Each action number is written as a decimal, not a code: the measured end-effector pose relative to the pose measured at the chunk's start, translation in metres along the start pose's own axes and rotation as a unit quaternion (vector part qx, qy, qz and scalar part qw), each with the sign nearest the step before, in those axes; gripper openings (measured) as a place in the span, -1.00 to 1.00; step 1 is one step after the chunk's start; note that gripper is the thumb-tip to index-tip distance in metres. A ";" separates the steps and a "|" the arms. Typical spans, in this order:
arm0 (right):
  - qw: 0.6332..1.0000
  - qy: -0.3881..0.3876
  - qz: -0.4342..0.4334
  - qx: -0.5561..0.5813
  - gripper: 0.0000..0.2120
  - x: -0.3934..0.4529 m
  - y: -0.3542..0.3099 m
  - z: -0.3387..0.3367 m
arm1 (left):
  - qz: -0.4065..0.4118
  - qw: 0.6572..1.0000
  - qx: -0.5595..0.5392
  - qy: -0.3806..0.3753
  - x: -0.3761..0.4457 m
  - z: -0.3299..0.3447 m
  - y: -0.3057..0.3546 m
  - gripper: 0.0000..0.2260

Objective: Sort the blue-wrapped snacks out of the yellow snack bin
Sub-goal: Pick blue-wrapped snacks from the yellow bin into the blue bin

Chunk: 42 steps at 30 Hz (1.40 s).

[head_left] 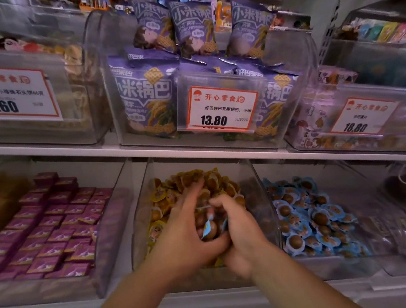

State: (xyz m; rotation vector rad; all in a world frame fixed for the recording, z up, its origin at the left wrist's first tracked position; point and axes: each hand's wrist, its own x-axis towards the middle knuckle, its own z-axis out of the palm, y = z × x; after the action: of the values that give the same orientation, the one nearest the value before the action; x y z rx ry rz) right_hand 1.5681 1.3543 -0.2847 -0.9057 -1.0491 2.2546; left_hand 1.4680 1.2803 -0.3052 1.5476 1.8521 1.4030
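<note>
Left hand (pixel 183 233) and right hand (pixel 236 229) pinched blue snacks (pixel 209 227) over yellow bin (pixel 139 228) front edge; overfull grip risked drops back in.

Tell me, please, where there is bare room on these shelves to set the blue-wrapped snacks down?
The blue snack bin has bare floor along its right wall, beside the blue pile. The yellow snack bin is crowded: left hand and right hand fill its middle around a blue-wrapped snack. The purple box bin is packed.
</note>
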 end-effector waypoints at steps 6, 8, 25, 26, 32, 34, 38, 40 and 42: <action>0.999 -0.022 0.010 0.027 -0.68 -0.001 -0.012 0.003 | -0.002 0.993 -0.043 0.107 0.000 0.012 0.000 -0.32; 0.999 -0.002 0.022 0.038 -0.62 -0.002 -0.013 0.005 | 0.020 0.989 0.060 0.136 0.002 0.012 -0.002 -0.42; 0.978 0.167 -0.122 0.018 -0.92 -0.019 -0.098 -0.071 | 0.094 0.988 0.108 0.050 -0.005 0.000 0.008 -0.64; 0.973 0.188 -0.131 0.016 -0.90 -0.009 -0.109 -0.081 | 0.099 0.983 0.142 0.057 -0.002 -0.005 0.006 -0.69; 0.967 0.227 -0.103 -0.046 -0.69 0.041 -0.139 -0.131 | 0.096 0.934 0.321 0.122 0.003 -0.034 -0.008 -0.69; 0.939 0.283 -0.067 -0.182 -0.58 0.046 -0.136 -0.144 | 0.063 0.924 0.356 0.121 0.001 -0.043 -0.016 -0.64; 0.758 0.318 -0.245 -0.514 -0.80 0.035 -0.111 -0.140 | 0.007 0.908 0.404 0.109 -0.004 -0.063 -0.030 -0.53; 0.758 0.262 -0.374 -0.467 -0.81 0.020 -0.091 -0.115 | -0.003 0.904 0.417 0.097 -0.006 -0.068 -0.028 -0.50; 0.729 0.153 -0.421 -0.518 -0.75 0.012 -0.071 -0.073 | -0.009 0.898 0.432 0.087 -0.010 -0.072 -0.023 -0.52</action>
State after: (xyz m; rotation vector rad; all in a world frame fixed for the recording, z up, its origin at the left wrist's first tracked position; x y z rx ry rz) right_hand 1.6245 1.4375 -0.2678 -0.8382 -2.0382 0.6262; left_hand 1.4031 1.2406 -0.2954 1.7736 2.8188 0.7142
